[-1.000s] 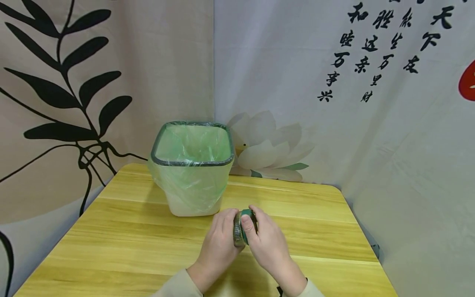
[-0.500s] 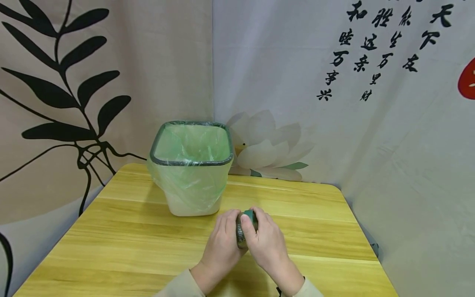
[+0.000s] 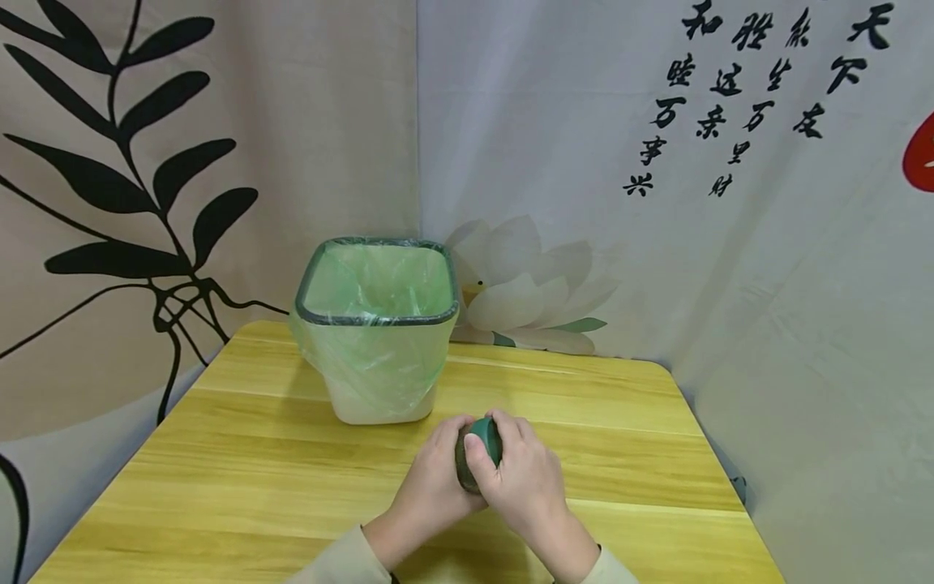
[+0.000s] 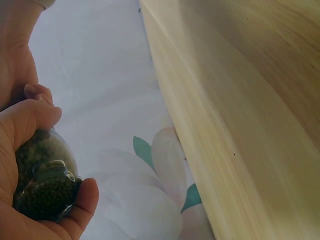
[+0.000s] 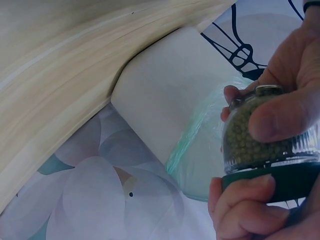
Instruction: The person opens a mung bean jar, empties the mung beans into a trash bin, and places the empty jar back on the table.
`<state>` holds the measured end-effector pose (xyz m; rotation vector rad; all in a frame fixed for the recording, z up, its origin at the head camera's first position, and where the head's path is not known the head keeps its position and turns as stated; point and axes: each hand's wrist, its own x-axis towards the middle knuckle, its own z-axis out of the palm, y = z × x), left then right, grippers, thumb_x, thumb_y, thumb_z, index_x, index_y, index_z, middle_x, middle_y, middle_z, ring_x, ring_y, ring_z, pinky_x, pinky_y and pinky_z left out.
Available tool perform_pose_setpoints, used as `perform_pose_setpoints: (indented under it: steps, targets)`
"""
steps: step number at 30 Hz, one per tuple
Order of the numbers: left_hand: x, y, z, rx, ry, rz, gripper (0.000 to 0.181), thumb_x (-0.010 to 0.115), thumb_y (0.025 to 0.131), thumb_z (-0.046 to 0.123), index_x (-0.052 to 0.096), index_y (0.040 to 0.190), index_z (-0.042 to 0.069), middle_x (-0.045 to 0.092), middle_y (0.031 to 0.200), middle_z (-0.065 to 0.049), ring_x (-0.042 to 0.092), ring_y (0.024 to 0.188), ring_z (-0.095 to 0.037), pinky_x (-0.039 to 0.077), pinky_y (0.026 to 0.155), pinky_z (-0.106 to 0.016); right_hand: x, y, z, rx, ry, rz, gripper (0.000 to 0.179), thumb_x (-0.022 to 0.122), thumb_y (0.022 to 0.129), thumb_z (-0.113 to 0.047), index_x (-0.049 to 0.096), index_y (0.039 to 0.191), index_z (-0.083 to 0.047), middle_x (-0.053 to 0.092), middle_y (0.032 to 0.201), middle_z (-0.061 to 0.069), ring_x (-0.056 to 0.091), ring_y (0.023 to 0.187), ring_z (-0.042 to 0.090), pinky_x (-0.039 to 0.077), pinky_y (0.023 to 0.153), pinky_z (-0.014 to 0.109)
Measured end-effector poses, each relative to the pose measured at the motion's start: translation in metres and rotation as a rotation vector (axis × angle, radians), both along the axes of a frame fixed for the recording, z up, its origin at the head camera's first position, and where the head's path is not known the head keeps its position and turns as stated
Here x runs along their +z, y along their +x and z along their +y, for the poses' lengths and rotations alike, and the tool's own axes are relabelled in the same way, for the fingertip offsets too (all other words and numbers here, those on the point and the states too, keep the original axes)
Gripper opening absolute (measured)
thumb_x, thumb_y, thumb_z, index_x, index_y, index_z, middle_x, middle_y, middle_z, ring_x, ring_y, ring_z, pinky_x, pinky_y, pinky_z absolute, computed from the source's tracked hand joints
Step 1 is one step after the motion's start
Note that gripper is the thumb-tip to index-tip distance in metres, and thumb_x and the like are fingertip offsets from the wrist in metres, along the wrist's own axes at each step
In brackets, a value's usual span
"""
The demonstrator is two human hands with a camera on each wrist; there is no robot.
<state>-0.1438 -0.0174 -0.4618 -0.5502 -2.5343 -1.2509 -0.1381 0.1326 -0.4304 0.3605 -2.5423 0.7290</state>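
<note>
A glass jar (image 5: 242, 142) of small round green grains is held over the near half of the desk (image 3: 627, 454), its green lid (image 3: 489, 435) facing right. The left hand (image 3: 436, 480) grips the glass; the right hand (image 3: 527, 482) grasps the lid. Farther left stands a bag-lined bin (image 3: 379, 357); behind hangs a printed pale cloth (image 3: 540, 138).
</note>
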Motion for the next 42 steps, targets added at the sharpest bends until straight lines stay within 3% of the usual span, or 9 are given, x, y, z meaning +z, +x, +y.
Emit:
perform_pose_setpoints:
  steps: [9,15,20,25,30,36,42]
  targets:
    - [-0.002,0.0,0.0,0.012,-0.006,0.02,0.088,0.1,0.07,0.023,0.053,0.141,0.002,0.066,0.129,-0.012,0.071,0.11,-0.026,0.064,0.091,-0.045,0.0,0.003,-0.002,-0.015,0.018,-0.018,0.046,0.06,0.103,-0.049,0.07,0.127,-0.01,0.076,0.111,0.012,0.076,0.083,0.027,0.058,0.059,0.035]
    - [-0.006,-0.003,-0.005,0.003,0.021,-0.056,0.089,0.099,0.073,0.025,0.051,0.145,0.003,0.065,0.133,-0.011,0.069,0.114,-0.026,0.063,0.094,-0.047,0.006,0.005,-0.002,-0.015,0.042,-0.186,0.064,0.053,0.106,-0.062,0.062,0.146,-0.012,0.073,0.127,0.014,0.076,0.096,0.031,0.061,0.069,0.043]
    - [-0.012,-0.006,-0.009,-0.006,0.08,-0.133,0.089,0.098,0.072,0.023,0.052,0.145,0.005,0.066,0.132,-0.007,0.068,0.113,-0.023,0.061,0.092,-0.044,0.01,0.006,0.002,0.017,0.023,-0.276,0.068,0.054,0.107,-0.06,0.054,0.155,-0.011,0.069,0.139,0.017,0.075,0.111,0.037,0.063,0.081,0.053]
    - [-0.016,-0.009,-0.013,-0.027,0.132,-0.151,0.086,0.1,0.068,0.027,0.057,0.14,0.01,0.07,0.122,0.0,0.069,0.106,-0.016,0.06,0.088,-0.034,0.011,0.004,0.01,0.039,0.005,-0.242,0.066,0.056,0.106,-0.058,0.056,0.153,-0.012,0.069,0.139,0.014,0.074,0.118,0.037,0.063,0.085,0.057]
    - [-0.012,-0.007,-0.016,-0.068,0.131,-0.178,0.086,0.101,0.068,0.032,0.057,0.139,0.01,0.071,0.12,0.003,0.069,0.106,-0.015,0.06,0.088,-0.031,0.01,0.003,0.015,0.089,0.014,-0.199,0.061,0.061,0.105,-0.056,0.058,0.152,-0.017,0.068,0.142,0.007,0.072,0.123,0.032,0.063,0.088,0.055]
    - [-0.006,-0.004,-0.019,-0.153,0.152,-0.268,0.09,0.097,0.075,0.039,0.051,0.146,0.008,0.068,0.129,-0.001,0.07,0.111,-0.018,0.061,0.09,-0.03,0.01,0.004,0.014,0.156,0.074,-0.131,0.061,0.063,0.101,-0.061,0.062,0.149,-0.023,0.069,0.137,0.0,0.076,0.108,0.023,0.062,0.077,0.039]
    - [-0.004,-0.001,-0.02,-0.225,0.185,-0.313,0.09,0.096,0.076,0.036,0.049,0.148,0.008,0.067,0.133,-0.005,0.069,0.111,-0.018,0.06,0.088,-0.028,0.004,0.003,0.01,0.174,0.083,0.005,0.047,0.064,0.103,-0.051,0.07,0.135,-0.016,0.074,0.12,0.003,0.076,0.092,0.019,0.06,0.067,0.031]
